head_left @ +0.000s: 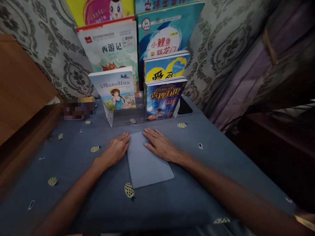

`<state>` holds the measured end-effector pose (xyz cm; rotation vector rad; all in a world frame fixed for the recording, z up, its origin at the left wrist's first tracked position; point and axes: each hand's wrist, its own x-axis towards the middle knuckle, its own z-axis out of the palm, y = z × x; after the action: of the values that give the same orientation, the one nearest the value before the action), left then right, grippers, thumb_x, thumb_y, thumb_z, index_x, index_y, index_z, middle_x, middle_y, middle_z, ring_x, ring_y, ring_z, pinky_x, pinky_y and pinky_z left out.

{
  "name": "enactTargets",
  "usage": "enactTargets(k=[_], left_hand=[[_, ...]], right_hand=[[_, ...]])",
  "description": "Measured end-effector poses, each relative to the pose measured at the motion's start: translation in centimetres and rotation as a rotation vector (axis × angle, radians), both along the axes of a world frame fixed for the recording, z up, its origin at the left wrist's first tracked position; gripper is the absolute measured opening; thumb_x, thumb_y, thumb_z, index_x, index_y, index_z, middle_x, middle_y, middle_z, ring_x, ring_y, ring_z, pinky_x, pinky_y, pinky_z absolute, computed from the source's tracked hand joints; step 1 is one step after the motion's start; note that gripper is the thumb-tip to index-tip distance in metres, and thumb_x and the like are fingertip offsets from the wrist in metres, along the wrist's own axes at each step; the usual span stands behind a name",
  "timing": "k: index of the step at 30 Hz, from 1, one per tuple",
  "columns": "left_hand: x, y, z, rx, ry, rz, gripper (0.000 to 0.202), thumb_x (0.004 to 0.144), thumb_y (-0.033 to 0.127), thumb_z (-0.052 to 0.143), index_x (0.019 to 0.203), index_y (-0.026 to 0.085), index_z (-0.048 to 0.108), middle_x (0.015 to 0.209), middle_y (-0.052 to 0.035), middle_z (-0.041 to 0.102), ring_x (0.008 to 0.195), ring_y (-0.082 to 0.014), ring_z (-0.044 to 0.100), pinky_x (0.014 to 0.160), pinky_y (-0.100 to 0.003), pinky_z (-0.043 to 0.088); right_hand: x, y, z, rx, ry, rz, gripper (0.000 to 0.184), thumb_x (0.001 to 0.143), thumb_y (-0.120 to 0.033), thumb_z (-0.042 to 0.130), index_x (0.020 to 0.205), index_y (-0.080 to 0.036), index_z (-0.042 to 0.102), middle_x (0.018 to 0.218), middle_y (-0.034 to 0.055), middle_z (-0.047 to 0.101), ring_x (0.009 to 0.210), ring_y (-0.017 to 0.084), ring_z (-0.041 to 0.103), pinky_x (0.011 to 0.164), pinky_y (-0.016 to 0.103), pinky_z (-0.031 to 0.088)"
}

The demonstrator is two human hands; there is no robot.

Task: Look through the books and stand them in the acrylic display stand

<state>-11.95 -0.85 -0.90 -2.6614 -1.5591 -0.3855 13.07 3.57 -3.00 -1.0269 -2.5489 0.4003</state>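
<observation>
A thin, plain grey-blue booklet lies flat on the dark blue tablecloth, its cover blank. My left hand rests beside its left edge, fingertips at the upper left corner. Across the upper right part of the booklet lies my right hand, palm down with the fingers stretched out and the thumb a little apart. Neither hand is wrapped around anything. Just beyond my fingertips stands a clear acrylic book stand with books in tiers.
Upright in the stand are a dark blue book, a light-covered book and several larger ones behind. A black flat object lies right of it. Wooden furniture borders the left; patterned curtain hangs behind.
</observation>
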Motion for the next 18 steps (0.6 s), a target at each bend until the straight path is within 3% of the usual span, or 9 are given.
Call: enactTargets(k=[5, 12, 18], left_hand=[[0.3, 0.5, 0.1, 0.038, -0.004, 0.035, 0.032, 0.099, 0.021, 0.045, 0.122, 0.011, 0.065, 0.131, -0.0158, 0.068, 0.123, -0.0256, 0.064, 0.106, -0.043, 0.052], [0.6, 0.6, -0.4, 0.056, -0.019, -0.004, 0.035, 0.098, 0.016, 0.043, 0.125, 0.012, 0.064, 0.135, -0.0171, 0.065, 0.130, -0.0281, 0.059, 0.110, -0.052, 0.046], [3.4, 2.3, -1.0, 0.009, -0.061, -0.078, 0.037, 0.100, 0.023, 0.044, 0.131, 0.013, 0.062, 0.142, -0.0158, 0.060, 0.139, -0.0280, 0.049, 0.114, -0.051, 0.042]], right_hand=[[0.3, 0.4, 0.0, -0.008, 0.040, -0.018, 0.049, 0.099, -0.031, 0.046, 0.145, -0.014, 0.049, 0.152, 0.0171, 0.050, 0.145, 0.028, 0.041, 0.120, 0.055, 0.031], [1.7, 2.4, -0.3, -0.115, 0.272, -0.106, 0.042, 0.096, -0.020, 0.043, 0.135, -0.020, 0.059, 0.133, 0.0107, 0.067, 0.126, 0.025, 0.061, 0.109, 0.050, 0.047], [2.1, 3.2, -0.6, -0.195, 0.375, -0.097, 0.045, 0.097, -0.017, 0.043, 0.139, -0.023, 0.055, 0.125, 0.0065, 0.073, 0.121, 0.023, 0.065, 0.107, 0.050, 0.048]])
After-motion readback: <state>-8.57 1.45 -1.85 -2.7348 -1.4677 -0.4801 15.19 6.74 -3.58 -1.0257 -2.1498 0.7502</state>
